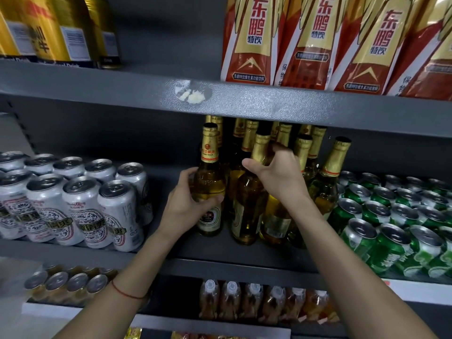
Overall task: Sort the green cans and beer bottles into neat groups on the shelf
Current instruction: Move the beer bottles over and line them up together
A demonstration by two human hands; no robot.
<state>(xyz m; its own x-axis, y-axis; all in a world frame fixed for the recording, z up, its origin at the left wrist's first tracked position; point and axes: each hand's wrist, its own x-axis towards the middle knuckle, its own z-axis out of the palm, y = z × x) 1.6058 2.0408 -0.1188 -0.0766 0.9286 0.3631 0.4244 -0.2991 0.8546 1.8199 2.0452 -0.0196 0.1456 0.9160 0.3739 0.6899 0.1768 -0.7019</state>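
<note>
The grey shelf point(156, 250) carries white cans point(73, 206), beer bottles point(247, 206) and, seemingly tilted, green cans point(401, 231).

A dark grey metal shelving unit point(269, 104) fills the view, with a grey back panel point(97, 133) behind the shelves. On the front edge of the upper shelf there is a pale worn patch point(192, 92), perhaps old sticker residue. The light is dim and even.

Both bare forearms reach up toward twelve o'clock; the left hand point(189, 199) curls closed in a grip, the right hand point(276, 174) hooks fingers forward, thumb toward nine o'clock.
</note>
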